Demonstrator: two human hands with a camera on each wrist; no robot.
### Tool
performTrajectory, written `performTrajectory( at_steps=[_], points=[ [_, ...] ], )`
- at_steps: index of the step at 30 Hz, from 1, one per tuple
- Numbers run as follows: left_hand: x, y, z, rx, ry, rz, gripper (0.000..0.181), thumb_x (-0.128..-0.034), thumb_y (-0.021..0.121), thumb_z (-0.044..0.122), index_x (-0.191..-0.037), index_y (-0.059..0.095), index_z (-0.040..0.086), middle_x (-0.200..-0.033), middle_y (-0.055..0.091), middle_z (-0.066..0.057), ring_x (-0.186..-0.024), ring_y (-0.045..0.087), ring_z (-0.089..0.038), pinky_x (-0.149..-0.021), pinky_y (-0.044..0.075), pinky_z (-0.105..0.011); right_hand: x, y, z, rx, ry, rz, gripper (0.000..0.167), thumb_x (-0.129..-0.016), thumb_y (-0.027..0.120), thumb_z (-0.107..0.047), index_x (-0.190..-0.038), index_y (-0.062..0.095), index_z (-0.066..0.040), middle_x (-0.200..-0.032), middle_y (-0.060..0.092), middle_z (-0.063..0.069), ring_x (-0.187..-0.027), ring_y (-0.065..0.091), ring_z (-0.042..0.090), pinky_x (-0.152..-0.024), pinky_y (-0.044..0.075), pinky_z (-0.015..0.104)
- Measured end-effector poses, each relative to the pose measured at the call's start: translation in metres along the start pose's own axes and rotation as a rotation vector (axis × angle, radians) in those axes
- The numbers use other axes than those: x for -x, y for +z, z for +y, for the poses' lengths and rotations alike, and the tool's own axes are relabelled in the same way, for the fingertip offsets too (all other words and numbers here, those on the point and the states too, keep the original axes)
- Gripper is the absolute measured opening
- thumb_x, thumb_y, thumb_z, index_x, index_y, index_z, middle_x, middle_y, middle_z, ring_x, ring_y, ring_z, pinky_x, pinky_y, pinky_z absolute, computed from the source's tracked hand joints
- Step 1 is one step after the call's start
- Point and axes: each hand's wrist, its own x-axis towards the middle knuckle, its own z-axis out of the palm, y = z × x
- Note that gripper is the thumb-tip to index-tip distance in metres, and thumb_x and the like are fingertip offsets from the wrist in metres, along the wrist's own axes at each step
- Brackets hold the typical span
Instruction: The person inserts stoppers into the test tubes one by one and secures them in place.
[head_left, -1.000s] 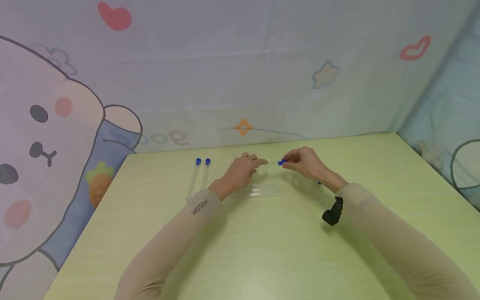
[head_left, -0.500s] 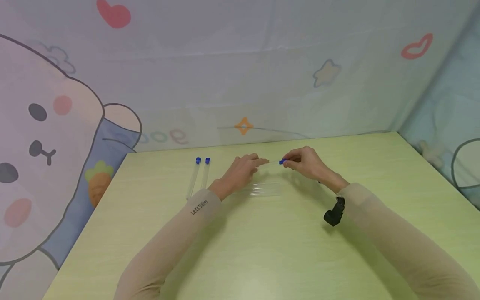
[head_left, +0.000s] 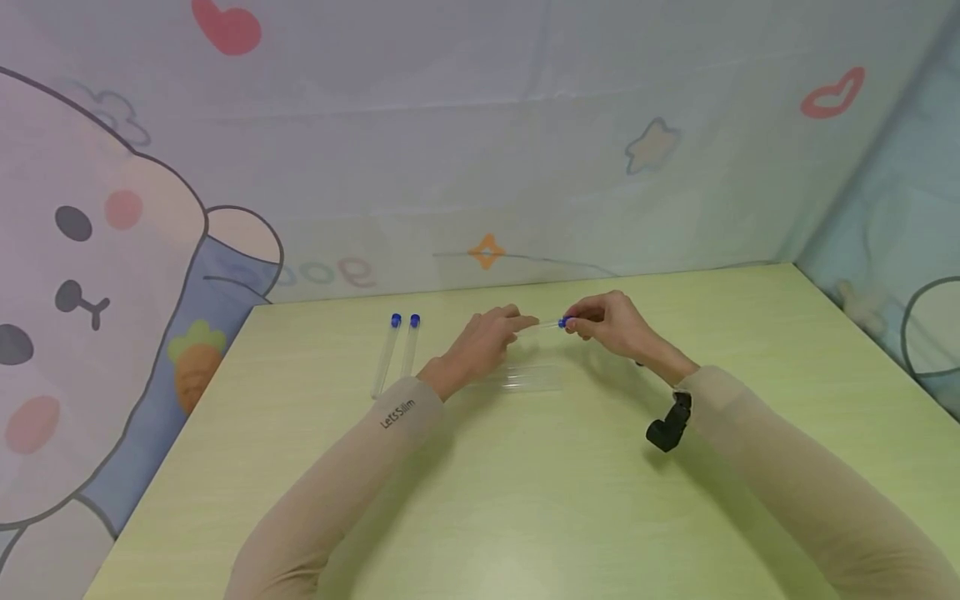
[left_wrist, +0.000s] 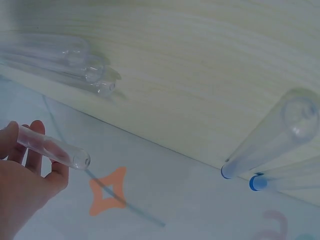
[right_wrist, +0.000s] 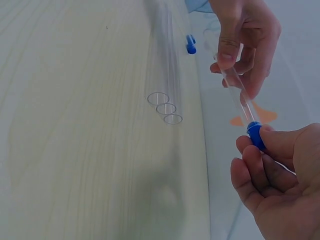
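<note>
A clear test tube (right_wrist: 239,95) is held above the table between both hands. My left hand (head_left: 483,340) grips it near its rounded end, thumb on one side and fingers on the other. At the tube's other end sits a blue cap (right_wrist: 255,135), which my right hand (head_left: 613,325) pinches between thumb and fingers. In the right wrist view the cap meets the tube's mouth; how deep it sits I cannot tell. Below the hands lie three uncapped clear tubes (right_wrist: 162,70), side by side, their open ends facing right in the head view.
Two tubes with blue caps, a left one (head_left: 386,360) and a right one (head_left: 410,348), lie left of my left hand. A small dark object (head_left: 639,363) shows partly behind my right wrist. Past the table's back edge hangs a printed cloth (head_left: 480,167).
My right fingers and thumb have shifted slightly on the blue cap. The left hand and the tubes on the table stay as they were.
</note>
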Motion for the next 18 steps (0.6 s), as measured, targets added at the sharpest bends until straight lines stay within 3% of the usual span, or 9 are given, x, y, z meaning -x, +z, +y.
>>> performTrajectory(
  at_steps=[6,10,18],
  points=[
    [-0.0005,0.0011,-0.0018,0.046,0.035,0.031,0.048,-0.0878,0.058,-0.012,-0.131,0.059,0.008,-0.108,0.063,-0.013,-0.095,0.063,-0.022,-0.069,0.049,-0.025,-0.0005,0.0004,-0.0009,-0.063,0.032,0.010,0.025,-0.096,0.059,-0.011,-0.113,0.067,0.006,-0.102,0.071,0.025,-0.082,0.068,0.026,-0.078,0.057,0.037],
    [-0.0010,0.0013,-0.0023,0.057,0.046,0.049,0.048,-0.0874,0.058,-0.012,-0.131,0.059,0.007,-0.109,0.063,-0.013,-0.094,0.062,-0.022,-0.077,0.052,-0.029,-0.0016,0.0005,-0.0015,-0.107,0.053,0.024,0.026,-0.095,0.059,-0.011,-0.113,0.066,0.007,-0.103,0.070,0.027,-0.076,0.068,0.015,-0.076,0.058,0.032],
    [-0.0008,0.0010,-0.0011,0.072,0.063,0.072,0.048,-0.0861,0.055,-0.017,-0.130,0.059,0.003,-0.104,0.063,-0.014,-0.090,0.061,-0.024,-0.074,0.050,-0.029,-0.0024,0.0003,-0.0013,-0.141,0.080,0.030,0.026,-0.095,0.060,-0.011,-0.113,0.066,0.006,-0.104,0.070,0.026,-0.082,0.070,0.026,-0.080,0.057,0.036]
  ],
)
